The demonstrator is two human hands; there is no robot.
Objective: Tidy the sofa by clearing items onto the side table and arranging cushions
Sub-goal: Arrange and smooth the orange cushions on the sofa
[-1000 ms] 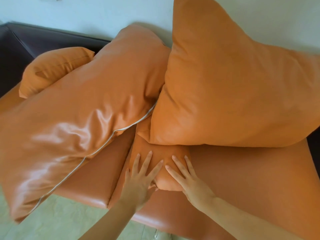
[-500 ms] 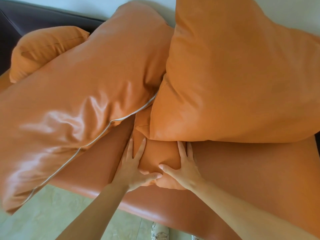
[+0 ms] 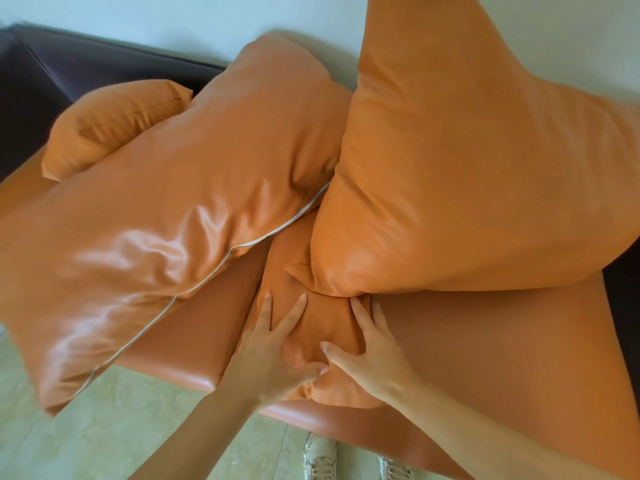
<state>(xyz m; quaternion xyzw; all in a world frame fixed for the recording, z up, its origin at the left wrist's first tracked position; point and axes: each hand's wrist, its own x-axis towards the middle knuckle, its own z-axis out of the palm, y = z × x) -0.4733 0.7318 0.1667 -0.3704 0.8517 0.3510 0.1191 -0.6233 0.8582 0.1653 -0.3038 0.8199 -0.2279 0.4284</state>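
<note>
Small cushion (image 3: pixel 322 327): pressed on the sofa seat (image 3: pixel 485 341), below two large cushions.
Left hand (image 3: pixel 273 344): fingers spread, thumb gripping it.
Right hand (image 3: pixel 370 355): likewise spread, gripping.

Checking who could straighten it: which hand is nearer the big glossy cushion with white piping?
Left. The left hand lies just right of the piped cushion, apart from it; the right hand sits farther right.

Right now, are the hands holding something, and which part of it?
Yes. Both the left hand and the right hand grip the small cushion by its near end, thumbs pinching the front edge; its far end is tucked under the big cushions.
</note>
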